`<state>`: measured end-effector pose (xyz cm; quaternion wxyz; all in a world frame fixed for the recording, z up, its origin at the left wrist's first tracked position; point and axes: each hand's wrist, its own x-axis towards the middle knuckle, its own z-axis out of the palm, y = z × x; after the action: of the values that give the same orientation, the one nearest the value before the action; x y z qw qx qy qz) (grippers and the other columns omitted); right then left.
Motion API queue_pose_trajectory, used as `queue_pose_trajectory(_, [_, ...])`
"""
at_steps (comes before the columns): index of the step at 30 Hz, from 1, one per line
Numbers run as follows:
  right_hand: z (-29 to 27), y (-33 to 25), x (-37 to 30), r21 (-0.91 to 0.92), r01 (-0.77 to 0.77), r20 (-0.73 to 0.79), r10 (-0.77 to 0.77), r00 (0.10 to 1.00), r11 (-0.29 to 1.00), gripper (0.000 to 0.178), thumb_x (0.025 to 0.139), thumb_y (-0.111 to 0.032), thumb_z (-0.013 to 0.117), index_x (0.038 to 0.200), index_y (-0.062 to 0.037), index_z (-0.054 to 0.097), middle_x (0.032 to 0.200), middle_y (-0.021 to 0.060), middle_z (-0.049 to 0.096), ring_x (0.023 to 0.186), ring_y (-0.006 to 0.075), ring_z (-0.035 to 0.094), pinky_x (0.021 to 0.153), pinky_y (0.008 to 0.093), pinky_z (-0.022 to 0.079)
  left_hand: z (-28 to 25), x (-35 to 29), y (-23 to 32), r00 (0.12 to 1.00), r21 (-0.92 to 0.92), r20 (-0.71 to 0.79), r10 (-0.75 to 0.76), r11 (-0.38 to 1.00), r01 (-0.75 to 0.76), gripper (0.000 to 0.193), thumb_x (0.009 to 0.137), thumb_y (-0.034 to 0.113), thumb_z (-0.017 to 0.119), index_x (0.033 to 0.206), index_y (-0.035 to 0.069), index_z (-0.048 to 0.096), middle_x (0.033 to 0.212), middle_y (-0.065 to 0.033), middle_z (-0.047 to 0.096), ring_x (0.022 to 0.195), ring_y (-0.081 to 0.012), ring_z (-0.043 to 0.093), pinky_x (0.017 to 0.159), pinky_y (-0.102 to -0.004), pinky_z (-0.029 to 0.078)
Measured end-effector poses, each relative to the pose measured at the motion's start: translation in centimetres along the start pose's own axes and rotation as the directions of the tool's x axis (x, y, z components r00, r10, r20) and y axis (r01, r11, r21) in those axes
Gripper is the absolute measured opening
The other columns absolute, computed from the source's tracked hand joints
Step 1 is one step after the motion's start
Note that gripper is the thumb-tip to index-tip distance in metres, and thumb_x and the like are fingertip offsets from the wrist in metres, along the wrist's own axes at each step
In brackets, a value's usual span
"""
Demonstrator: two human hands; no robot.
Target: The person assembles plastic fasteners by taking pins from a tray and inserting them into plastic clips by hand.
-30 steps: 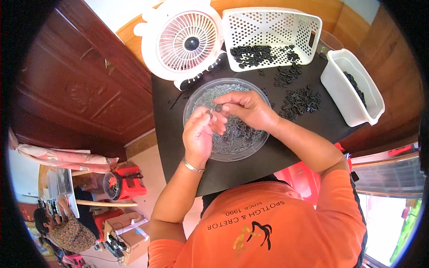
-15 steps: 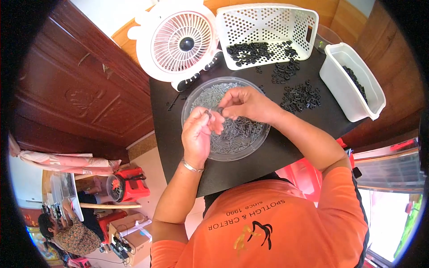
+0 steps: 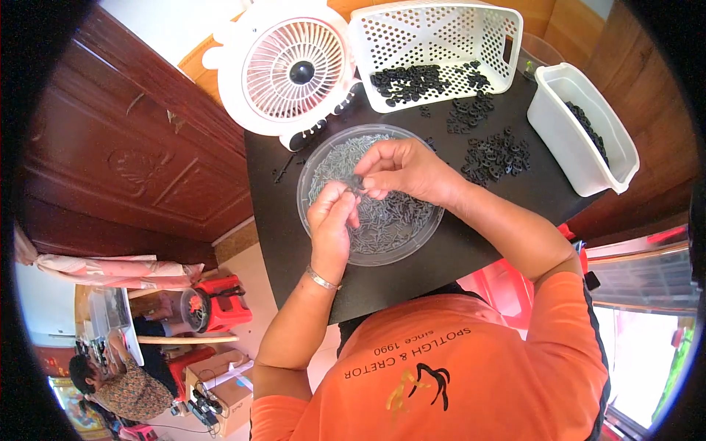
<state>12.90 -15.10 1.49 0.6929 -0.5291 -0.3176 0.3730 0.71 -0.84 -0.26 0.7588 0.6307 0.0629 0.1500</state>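
Over a round clear plastic tub (image 3: 440,224), my two hands meet with fingertips nearly touching. The tub is filled with many small, thin grey pieces (image 3: 393,229), shaped like screws or plugs. My left hand (image 3: 332,220) is closed in a pinch, and my right hand (image 3: 408,170) pinches from the other side. Between the fingertips shows a small dark part (image 3: 356,183); its exact shape is blurred and partly covered by the fingers. To the right of the tub, small black ring-like parts (image 3: 497,158) lie in a loose pile on the black table (image 3: 294,253).
A white fan (image 3: 298,72) stands at the far left of the table. Behind the tub, a white perforated basket (image 3: 441,45) holds more black parts. A white bin (image 3: 570,151) with black parts sits at the right edge. Another person (image 3: 132,389) works at lower left.
My hands have come together: the left moved slightly right, so the dark pieces in the fingertips, apart before, now meet. The view has shifted a little.
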Motion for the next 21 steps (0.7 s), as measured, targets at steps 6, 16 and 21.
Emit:
queue_pose_trajectory(6, [0.8, 0.0, -0.4, -0.208, 0.088, -0.001, -0.090, 0.996, 0.974, 0.017, 0.082, 0.000, 0.065, 0.098, 0.0006, 0.061, 0.087, 0.0041, 0.065, 0.079, 0.0081, 0.060, 0.074, 0.0234, 0.050, 0.3, -0.2, 0.1, 0.998, 0.096, -0.056, -0.025, 0.995, 0.031, 0.015, 0.089, 0.013, 0.051, 0.077, 0.004, 0.054, 0.063, 0.0022, 0.047, 0.054, -0.0048, 0.041, 0.048, -0.0202, 0.034])
queue_pose_trajectory(16, [1.5, 0.1, -0.8, -0.398, 0.132, 0.009, -0.139, 0.990, 0.908, 0.018, 0.081, 0.002, 0.064, 0.099, 0.0012, 0.062, 0.090, 0.0030, 0.065, 0.082, 0.0068, 0.059, 0.077, 0.0242, 0.049, 0.5, -0.5, -0.2, 0.996, 0.121, -0.090, 0.018, 0.993, -0.007, 0.016, 0.089, 0.013, 0.051, 0.076, 0.004, 0.054, 0.061, 0.0023, 0.047, 0.052, -0.0044, 0.040, 0.047, -0.0198, 0.033])
queue_pose_trajectory(21, [2.5, 1.3, -0.8, -0.286, 0.262, -0.040, -0.284, 0.958, 0.922, 0.024, 0.079, -0.002, 0.068, 0.102, 0.0009, 0.061, 0.086, 0.0057, 0.067, 0.080, 0.0082, 0.062, 0.071, 0.0253, 0.052, 0.7, -0.5, -0.5, 0.990, -0.027, -0.130, 0.062, 0.997, -0.066, 0.015, 0.088, 0.013, 0.052, 0.076, 0.005, 0.055, 0.061, 0.0015, 0.048, 0.053, -0.0052, 0.042, 0.047, -0.0200, 0.034])
